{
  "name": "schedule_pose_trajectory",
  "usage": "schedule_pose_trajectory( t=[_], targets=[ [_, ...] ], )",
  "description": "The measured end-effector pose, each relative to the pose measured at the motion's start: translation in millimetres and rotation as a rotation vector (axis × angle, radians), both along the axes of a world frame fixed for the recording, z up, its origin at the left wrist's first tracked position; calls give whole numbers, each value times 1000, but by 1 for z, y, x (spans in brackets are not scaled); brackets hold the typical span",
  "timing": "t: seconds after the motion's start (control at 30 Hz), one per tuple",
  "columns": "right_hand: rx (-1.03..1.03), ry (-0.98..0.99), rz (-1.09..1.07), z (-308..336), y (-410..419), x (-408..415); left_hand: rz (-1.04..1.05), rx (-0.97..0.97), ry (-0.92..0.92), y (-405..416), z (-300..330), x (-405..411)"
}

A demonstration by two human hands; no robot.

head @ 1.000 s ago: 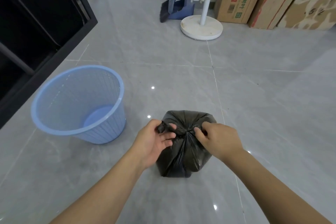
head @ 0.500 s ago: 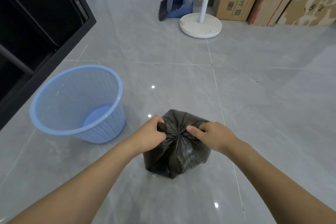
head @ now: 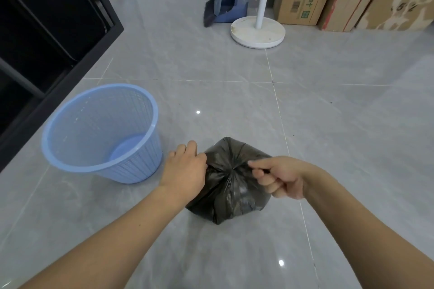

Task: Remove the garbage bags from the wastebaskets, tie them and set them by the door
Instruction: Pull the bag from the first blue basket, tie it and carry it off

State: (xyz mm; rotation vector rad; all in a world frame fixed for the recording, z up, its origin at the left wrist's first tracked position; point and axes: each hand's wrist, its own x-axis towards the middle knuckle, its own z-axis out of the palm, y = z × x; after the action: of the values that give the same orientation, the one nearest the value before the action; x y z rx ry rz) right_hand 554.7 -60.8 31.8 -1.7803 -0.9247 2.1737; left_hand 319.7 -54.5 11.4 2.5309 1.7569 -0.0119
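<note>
Fingers (head: 259,166) of the right hand (head: 279,177) and left hand (head: 185,171) pinch the black garbage bag (head: 231,191), gathered between them; the blue wastebasket (head: 103,134) stands just left.

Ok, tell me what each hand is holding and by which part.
Both hold the black garbage bag on the floor. The left hand and the right hand each pinch a gathered end of its mouth, on opposite sides of the cinched centre.
</note>
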Motion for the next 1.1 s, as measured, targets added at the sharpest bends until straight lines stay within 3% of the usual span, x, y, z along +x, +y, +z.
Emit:
schedule_pose_trajectory(
  t=[0.1, 0.17, 0.5, 0.63, 0.83, 1.1],
  targets=[
    [-51, 343, -501, -8, -2, -6, -182, 46, -46, -5, 4, -2],
    [-5, 449, -691, -17, -6, -14, -310, 104, -97, -8, 9, -1],
    [280, 441, -969, -35, -22, -59, -270, -10, -95, -5, 23, -7],
    [334, 296, -877, -36, -22, -66, -259, -38, -110, -6, 22, -15],
    [578, -244, -449, -30, -26, -73, -210, -65, -169, -4, 27, -19],
    [738, -506, 128, -21, -29, -71, -168, -97, -195, 7, 30, -10]
  ],
)
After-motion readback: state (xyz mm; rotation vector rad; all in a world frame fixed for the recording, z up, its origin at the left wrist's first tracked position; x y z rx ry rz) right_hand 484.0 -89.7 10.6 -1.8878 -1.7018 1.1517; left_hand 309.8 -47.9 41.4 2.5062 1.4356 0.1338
